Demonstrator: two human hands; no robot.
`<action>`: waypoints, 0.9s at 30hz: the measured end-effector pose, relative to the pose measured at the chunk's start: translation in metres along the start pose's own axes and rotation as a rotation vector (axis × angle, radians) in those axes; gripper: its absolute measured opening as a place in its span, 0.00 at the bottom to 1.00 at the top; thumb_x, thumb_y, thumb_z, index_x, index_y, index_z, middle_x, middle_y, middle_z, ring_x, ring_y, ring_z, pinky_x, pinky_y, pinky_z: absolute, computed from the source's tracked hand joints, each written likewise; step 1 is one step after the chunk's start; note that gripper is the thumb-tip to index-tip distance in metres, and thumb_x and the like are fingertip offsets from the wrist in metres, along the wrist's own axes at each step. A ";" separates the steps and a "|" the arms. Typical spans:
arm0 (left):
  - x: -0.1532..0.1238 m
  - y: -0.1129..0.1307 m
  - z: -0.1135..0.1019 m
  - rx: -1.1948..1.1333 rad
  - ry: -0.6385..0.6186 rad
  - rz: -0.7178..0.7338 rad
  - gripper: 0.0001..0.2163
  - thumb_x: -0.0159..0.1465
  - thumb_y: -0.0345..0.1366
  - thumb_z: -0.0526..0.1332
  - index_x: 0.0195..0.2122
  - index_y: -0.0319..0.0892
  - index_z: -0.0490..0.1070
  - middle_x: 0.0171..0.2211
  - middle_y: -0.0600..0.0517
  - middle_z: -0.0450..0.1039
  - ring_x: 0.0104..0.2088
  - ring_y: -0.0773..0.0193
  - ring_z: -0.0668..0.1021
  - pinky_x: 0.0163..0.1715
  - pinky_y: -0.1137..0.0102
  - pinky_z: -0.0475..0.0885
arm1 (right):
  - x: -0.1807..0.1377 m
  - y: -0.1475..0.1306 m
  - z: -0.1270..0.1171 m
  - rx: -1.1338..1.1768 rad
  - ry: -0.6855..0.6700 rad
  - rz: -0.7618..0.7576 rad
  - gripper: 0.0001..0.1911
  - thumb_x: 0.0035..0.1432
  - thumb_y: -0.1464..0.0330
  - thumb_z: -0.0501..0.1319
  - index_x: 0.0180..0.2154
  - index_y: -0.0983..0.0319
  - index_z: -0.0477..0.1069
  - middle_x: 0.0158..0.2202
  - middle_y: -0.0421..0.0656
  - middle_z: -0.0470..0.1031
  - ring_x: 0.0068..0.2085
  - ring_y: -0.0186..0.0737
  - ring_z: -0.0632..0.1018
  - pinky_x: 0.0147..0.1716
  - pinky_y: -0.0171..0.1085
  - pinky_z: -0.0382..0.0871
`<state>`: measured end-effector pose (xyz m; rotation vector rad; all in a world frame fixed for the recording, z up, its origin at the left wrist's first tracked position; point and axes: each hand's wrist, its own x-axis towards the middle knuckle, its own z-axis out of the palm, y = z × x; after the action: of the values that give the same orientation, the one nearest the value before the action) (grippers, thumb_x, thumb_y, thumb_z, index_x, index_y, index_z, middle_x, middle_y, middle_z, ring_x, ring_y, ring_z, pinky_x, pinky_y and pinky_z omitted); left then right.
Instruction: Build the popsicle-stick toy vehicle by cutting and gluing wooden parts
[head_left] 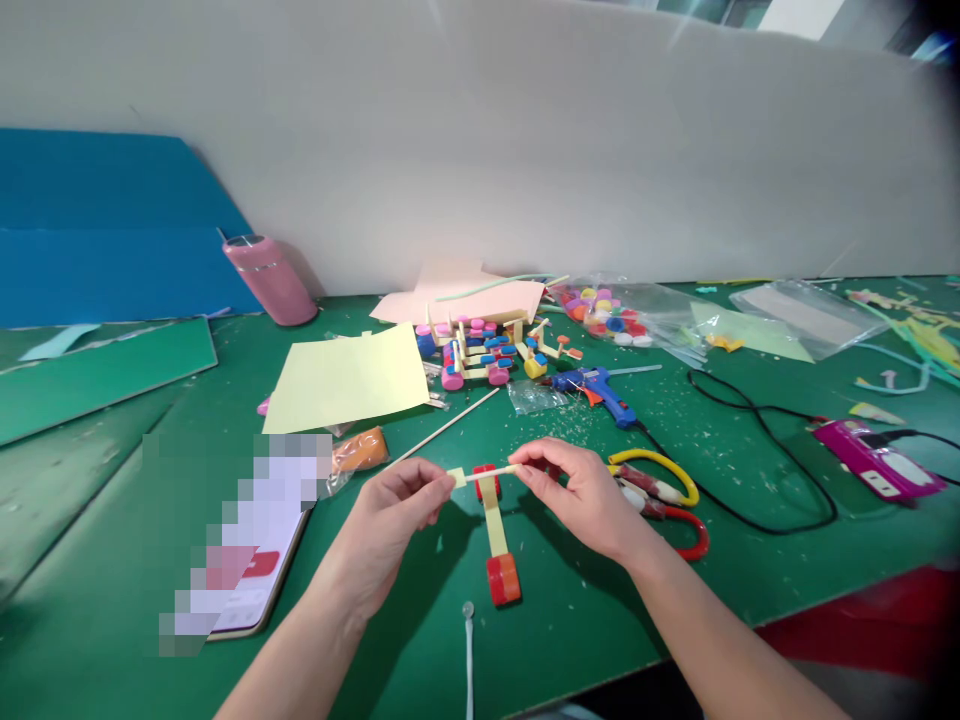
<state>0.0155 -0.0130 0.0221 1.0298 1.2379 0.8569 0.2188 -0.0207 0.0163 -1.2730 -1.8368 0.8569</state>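
A short pale stick (pixel 489 474) spans the gap between my hands above the green table. My left hand (pixel 409 500) pinches a small pale yellow piece (pixel 457 478) at the stick's left end; whether it is paper or foam I cannot tell. The other end sits between the fingertips of my right hand (pixel 566 485). Just under the stick lies a pale yellow strip (pixel 496 530) with red wheel-like caps at both ends. The near cap (pixel 503 579) is red and orange, and the stick partly covers the far cap.
A blue glue gun (pixel 600 392) and yellow-and-red-handled pliers (pixel 664 485) lie to the right. Small toy assemblies (pixel 480 355) stand behind, near a yellow sheet (pixel 352 380). A phone (pixel 255 560) lies left, a pink tumbler (pixel 271 280) behind it, and a purple box (pixel 877 460) far right.
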 end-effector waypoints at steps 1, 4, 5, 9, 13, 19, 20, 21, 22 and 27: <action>0.000 0.000 0.000 -0.002 0.006 0.003 0.08 0.53 0.38 0.63 0.23 0.40 0.68 0.17 0.59 0.62 0.21 0.72 0.61 0.22 0.75 0.55 | 0.000 0.001 0.000 0.001 -0.005 0.000 0.07 0.60 0.68 0.54 0.36 0.60 0.71 0.33 0.40 0.74 0.35 0.36 0.74 0.32 0.33 0.66; 0.000 -0.001 0.001 -0.009 0.013 0.013 0.08 0.53 0.38 0.64 0.23 0.40 0.68 0.18 0.59 0.62 0.21 0.72 0.62 0.22 0.75 0.56 | -0.001 0.002 -0.001 -0.005 0.017 -0.001 0.07 0.60 0.68 0.54 0.37 0.59 0.70 0.35 0.41 0.73 0.34 0.36 0.74 0.31 0.33 0.67; 0.000 -0.002 0.001 -0.013 0.011 0.014 0.08 0.53 0.38 0.64 0.23 0.40 0.68 0.18 0.59 0.62 0.21 0.72 0.62 0.22 0.75 0.56 | 0.000 0.002 -0.001 -0.014 0.045 -0.005 0.08 0.59 0.68 0.55 0.39 0.59 0.70 0.36 0.42 0.73 0.34 0.36 0.73 0.31 0.34 0.68; 0.000 -0.003 0.003 -0.029 0.010 0.016 0.08 0.54 0.38 0.63 0.23 0.40 0.68 0.18 0.59 0.62 0.22 0.72 0.62 0.23 0.75 0.56 | 0.010 -0.012 0.002 -0.106 0.097 -0.106 0.09 0.59 0.68 0.55 0.42 0.60 0.70 0.42 0.46 0.69 0.42 0.40 0.71 0.40 0.38 0.67; 0.000 -0.005 0.004 -0.036 0.024 0.049 0.08 0.54 0.38 0.64 0.23 0.40 0.69 0.19 0.59 0.63 0.22 0.72 0.62 0.23 0.76 0.57 | 0.026 -0.030 0.009 -0.246 -0.001 -0.181 0.06 0.57 0.67 0.57 0.35 0.61 0.72 0.41 0.45 0.70 0.43 0.42 0.70 0.42 0.40 0.65; 0.000 -0.007 0.005 -0.036 0.028 0.083 0.08 0.54 0.38 0.63 0.23 0.40 0.69 0.19 0.58 0.62 0.23 0.72 0.62 0.23 0.76 0.57 | 0.036 -0.031 0.021 -0.254 -0.126 -0.133 0.06 0.57 0.70 0.57 0.30 0.62 0.71 0.38 0.44 0.71 0.41 0.40 0.71 0.39 0.38 0.66; -0.001 -0.007 0.006 -0.038 0.031 0.085 0.08 0.54 0.38 0.63 0.23 0.40 0.69 0.19 0.58 0.63 0.23 0.71 0.62 0.23 0.76 0.58 | 0.036 -0.030 0.022 -0.234 -0.128 -0.128 0.06 0.57 0.71 0.57 0.30 0.62 0.71 0.37 0.44 0.71 0.40 0.40 0.71 0.39 0.38 0.66; -0.002 -0.007 0.006 -0.040 0.034 0.084 0.08 0.54 0.38 0.63 0.23 0.40 0.70 0.20 0.58 0.63 0.23 0.71 0.62 0.23 0.76 0.58 | 0.036 -0.030 0.023 -0.217 -0.128 -0.121 0.06 0.57 0.71 0.57 0.29 0.62 0.70 0.37 0.44 0.72 0.40 0.39 0.72 0.38 0.37 0.65; -0.003 -0.007 0.006 -0.045 0.035 0.084 0.07 0.54 0.38 0.63 0.24 0.40 0.70 0.20 0.58 0.64 0.23 0.71 0.62 0.24 0.76 0.58 | 0.035 -0.029 0.023 -0.204 -0.129 -0.115 0.06 0.57 0.71 0.56 0.29 0.62 0.70 0.36 0.44 0.72 0.39 0.39 0.72 0.38 0.37 0.65; -0.008 -0.008 0.009 -0.069 0.047 0.100 0.03 0.53 0.35 0.64 0.27 0.42 0.72 0.25 0.56 0.69 0.25 0.70 0.66 0.26 0.76 0.61 | 0.033 -0.029 0.022 -0.176 -0.118 -0.108 0.06 0.57 0.71 0.56 0.30 0.62 0.70 0.35 0.43 0.72 0.37 0.38 0.72 0.36 0.37 0.65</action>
<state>0.0228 -0.0242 0.0174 1.0276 1.1956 0.9993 0.1781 0.0000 0.0358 -1.2385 -2.0930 0.7389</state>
